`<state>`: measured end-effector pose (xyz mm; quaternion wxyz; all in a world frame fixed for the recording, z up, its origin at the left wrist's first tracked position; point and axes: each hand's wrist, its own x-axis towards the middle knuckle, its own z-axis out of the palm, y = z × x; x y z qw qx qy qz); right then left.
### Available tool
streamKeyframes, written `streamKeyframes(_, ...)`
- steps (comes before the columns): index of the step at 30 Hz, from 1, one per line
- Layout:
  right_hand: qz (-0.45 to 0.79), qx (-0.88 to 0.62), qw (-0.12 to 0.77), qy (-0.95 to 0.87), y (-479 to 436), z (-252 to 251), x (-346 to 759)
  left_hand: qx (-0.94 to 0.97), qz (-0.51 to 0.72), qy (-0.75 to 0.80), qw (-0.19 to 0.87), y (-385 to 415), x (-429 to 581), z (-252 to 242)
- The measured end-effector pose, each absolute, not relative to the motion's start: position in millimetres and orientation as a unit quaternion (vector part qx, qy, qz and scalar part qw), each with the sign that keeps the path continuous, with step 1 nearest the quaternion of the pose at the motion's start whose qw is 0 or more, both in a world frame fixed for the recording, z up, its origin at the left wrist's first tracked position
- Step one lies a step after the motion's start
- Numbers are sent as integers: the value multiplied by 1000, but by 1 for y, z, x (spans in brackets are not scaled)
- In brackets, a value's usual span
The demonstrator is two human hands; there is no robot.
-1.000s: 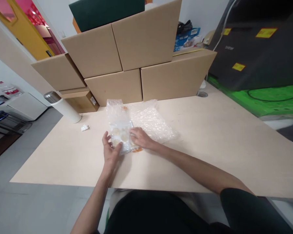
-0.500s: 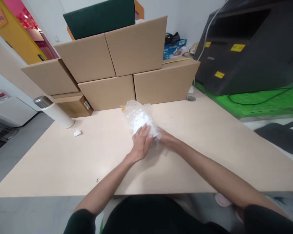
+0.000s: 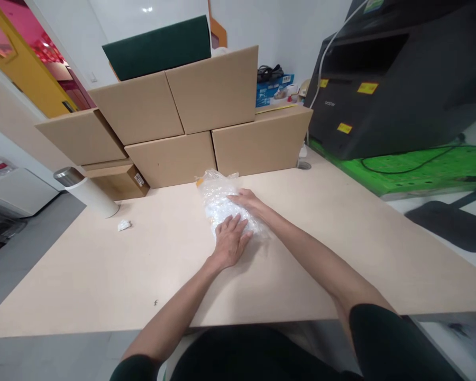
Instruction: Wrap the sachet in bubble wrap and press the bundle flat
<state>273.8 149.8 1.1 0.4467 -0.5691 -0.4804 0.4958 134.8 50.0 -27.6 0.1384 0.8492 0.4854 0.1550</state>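
Observation:
A clear bubble-wrap package lies on the pale table, with a small orange patch at its upper left corner. My left hand rests on its lower part, palm down with the fingers spread. On the upper right of the package is my right hand, its fingers stretched out across the wrap. What the plastic encloses cannot be made out.
Stacked cardboard boxes line the back of the table. At the left stand a white bottle and a crumpled white scrap. A big dark printer sits at the right on a green surface.
My right hand has moved from the lower right edge of the package up onto its top. The wrap lies flatter and wider. The camera view has shifted slightly.

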Motion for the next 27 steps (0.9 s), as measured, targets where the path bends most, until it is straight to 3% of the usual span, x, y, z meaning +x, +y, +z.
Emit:
streamKeyframes(9,642,-452,468,-405,134,20,274,874,193,426,135,38,117,-16)
streamKeyframes(14,693,-358,444,-440,97,39,285,856,282,433,2,57,88,29)
streamKeyframes(16,703,-324,411,-481,81,47,288,842,305,445,-6,66,74,51)
streamKeyframes(18,698,-304,399,-511,67,54,289,842,308,435,76,70,61,67)
streamKeyframes(24,669,-328,496,-447,53,59,277,668,332,301,594,62,43,57)
streamKeyframes(27,640,-371,529,-416,63,46,271,546,381,316,676,56,48,39)
